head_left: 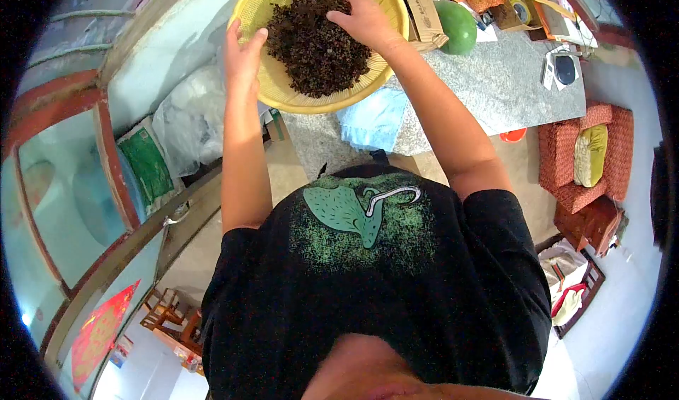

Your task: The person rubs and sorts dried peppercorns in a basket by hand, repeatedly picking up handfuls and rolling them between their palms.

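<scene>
A yellow plastic basket (311, 104) stands at the top of the view, holding a heap of dark brown, curly dried plant-like bits (311, 53). My left hand (244, 57) grips the basket's left rim, thumb over the inner side and fingers around the outside. On the upper right part of the heap rests my right hand (364, 19), its thumb and fingers apart; what lies under its palm is hidden.
A grey stone-topped table (488, 82) carries a light blue cloth (375, 120), a cardboard box (422, 7), a green melon (456, 29) and a white scale-like device (562, 69). Plastic bags (191, 120) lie to the left; a red sofa (559, 152) stands at the right.
</scene>
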A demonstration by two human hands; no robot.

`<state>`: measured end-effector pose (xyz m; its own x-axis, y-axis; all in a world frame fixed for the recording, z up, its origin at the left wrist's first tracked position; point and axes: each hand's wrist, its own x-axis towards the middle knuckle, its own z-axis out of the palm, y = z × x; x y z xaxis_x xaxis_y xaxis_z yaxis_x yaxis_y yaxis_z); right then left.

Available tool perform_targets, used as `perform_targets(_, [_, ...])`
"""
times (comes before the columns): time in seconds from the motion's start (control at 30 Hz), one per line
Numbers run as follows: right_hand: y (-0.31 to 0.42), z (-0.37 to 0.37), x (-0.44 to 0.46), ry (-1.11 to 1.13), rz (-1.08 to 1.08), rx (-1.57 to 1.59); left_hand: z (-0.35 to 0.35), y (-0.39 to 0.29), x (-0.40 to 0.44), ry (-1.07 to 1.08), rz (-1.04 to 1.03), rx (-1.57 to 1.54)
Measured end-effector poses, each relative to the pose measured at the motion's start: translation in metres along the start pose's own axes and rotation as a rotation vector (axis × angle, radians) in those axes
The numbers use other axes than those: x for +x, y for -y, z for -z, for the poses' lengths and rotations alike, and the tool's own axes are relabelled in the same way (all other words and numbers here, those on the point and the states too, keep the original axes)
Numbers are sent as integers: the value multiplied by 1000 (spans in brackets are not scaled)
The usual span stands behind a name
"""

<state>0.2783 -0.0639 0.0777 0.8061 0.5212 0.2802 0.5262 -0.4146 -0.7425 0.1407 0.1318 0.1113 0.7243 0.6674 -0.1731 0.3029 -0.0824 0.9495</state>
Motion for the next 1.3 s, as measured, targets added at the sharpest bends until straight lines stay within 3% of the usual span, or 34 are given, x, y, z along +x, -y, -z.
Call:
perform_targets(0.07, [-24, -11, -3, 62, 2, -59, 0, 27, 5, 45, 69, -49])
perform_targets(0.13, [-17, -13, -12, 137, -179, -205, -10, 49, 6, 26, 480, -243])
perform_targets(0.17, [-16, -15, -13, 139, -179, -206, -18, 57, 6, 25, 582, -254])
perform_targets(0.23, [-17, -26, -18, 543, -371, -184, -31, 72, 4, 88, 614, -320])
perform_targets(0.27, [-15, -36, -23, 597, -417, -203, -39, 77, 3, 153, 644, -385])
perform_targets(0.3, [-12, -45, -29, 576, -402, -157, -47, 61, -7, 199, 619, -326])
perform_targets(0.33, [-11, -52, -33, 556, -386, -111, -54, 74, -2, 353, 486, -516])
perform_targets(0.4, [-14, -55, -31, 497, -385, -61, -66, 69, -4, 147, 412, -429])
perform_targets(0.5, [-16, -49, -27, 328, -265, 320, -60, 55, -10, 138, 344, -467])
perform_targets(0.6, [10, -22, -17, 339, -372, 536, -53, 39, -11, 142, 284, -520])
perform_targets(0.63, [9, -21, -13, 247, -208, 426, -48, 34, -8, 146, 209, -464])
perform_targets(0.67, [8, -17, -8, 246, -206, 424, -44, 29, -6, 151, 132, -409])
perform_targets(0.87, [-49, -16, 11, 123, -125, 6, -6, 40, 17, 106, 151, -71])
perform_targets(0.9, [-43, -5, 15, 235, -170, -2, -3, 35, 14, 71, 151, -35])
perform_targets(1.03, [-36, 2, 21, 320, -233, -246, 5, 54, 28, 17, 58, 143])
perform_targets(1.1, [-31, -1, 22, 268, -113, -450, 9, 58, 38, 37, -139, 401])
perform_targets(1.13, [-29, -3, 24, 268, -111, -451, 6, 58, 39, 36, -138, 400])
perform_targets(1.2, [-24, -8, 29, 229, 79, -554, -3, 58, 45, 104, -239, 769])
perform_targets(1.3, [-15, -23, 34, 349, 70, -729, -21, 62, 52, 187, -314, 944])
